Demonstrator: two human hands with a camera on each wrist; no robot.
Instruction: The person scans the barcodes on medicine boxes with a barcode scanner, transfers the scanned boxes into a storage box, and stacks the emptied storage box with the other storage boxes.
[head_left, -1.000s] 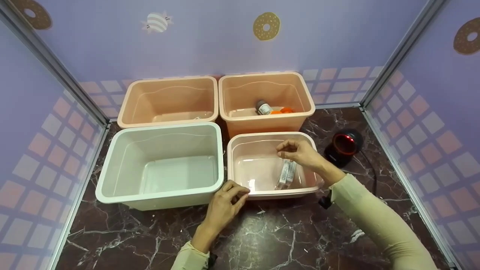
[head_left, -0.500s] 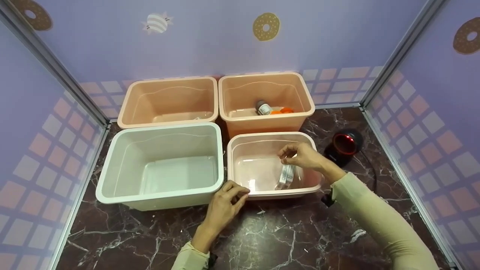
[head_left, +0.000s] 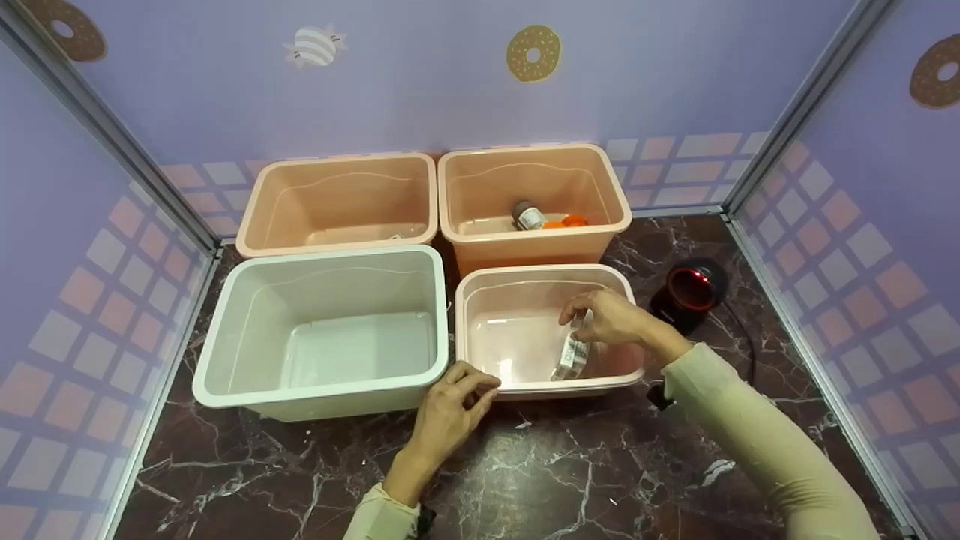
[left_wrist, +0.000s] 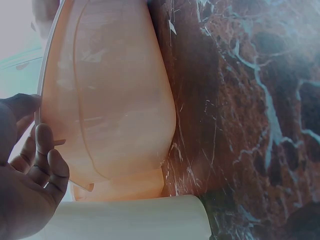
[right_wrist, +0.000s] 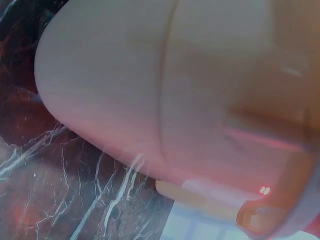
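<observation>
**Slim, light-looking and probably slippery; best taken by the end**

To find the small box [head_left: 572, 354], look in the pink bin [head_left: 555, 388], toward its right side; lies with the lower end close to the front wall and slants away from there toward the right hand [head_left: 609, 318]; may rest flat on the floor or lean a little, hard to tell which. Seems held at the far end, between curled finger and thumb of the right hand, set narrowly; impossible to tell how firmly. Is well apart from the left hand [head_left: 448, 407], bent and pinching the bin's rim at the front left corner.

Should feel light, judging by the slim build; probably stiff along the edges, yet easily dented across the faces; likely slick, given the shine. Best taken by the long narrow sides near the upper end, away from the front wall; squeeze gently, but reach down far enough to prevent a swing.

Looks long and narrow; whitish on the upward face, with dark printing (far too small to read from here); greyer and glossier at the lower end, almost see-through; partly hidden by the right hand at the top. Cannot be made out in the right wrist view, amid blur and reddish glow.
</observation>
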